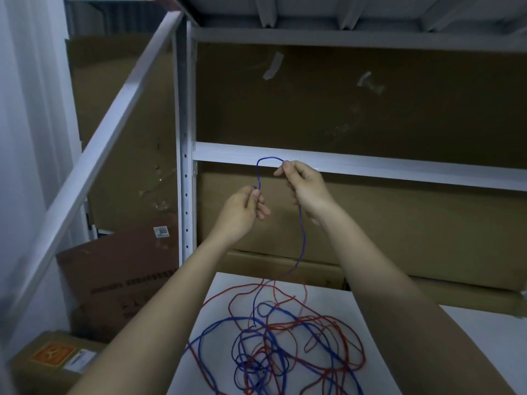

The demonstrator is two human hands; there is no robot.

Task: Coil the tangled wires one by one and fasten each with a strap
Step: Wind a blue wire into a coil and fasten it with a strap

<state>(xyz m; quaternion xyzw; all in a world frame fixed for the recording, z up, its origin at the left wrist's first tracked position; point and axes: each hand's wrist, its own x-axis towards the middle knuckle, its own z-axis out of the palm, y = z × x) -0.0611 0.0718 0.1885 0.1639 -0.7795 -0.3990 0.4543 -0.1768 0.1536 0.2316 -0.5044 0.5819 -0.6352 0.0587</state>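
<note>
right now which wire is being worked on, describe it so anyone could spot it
Start at the white table with its tangle of red and blue wires. One thin blue wire rises from it to the two hands, left hand and right hand. It alone is lifted off the table.

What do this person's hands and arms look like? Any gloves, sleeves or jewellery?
Both arms are bare as far up as the picture shows: no sleeves are in view. The left hand and the right hand wear no gloves, and no watch, bracelet or ring shows on either. The fingers are uncovered, with short nails.
</note>
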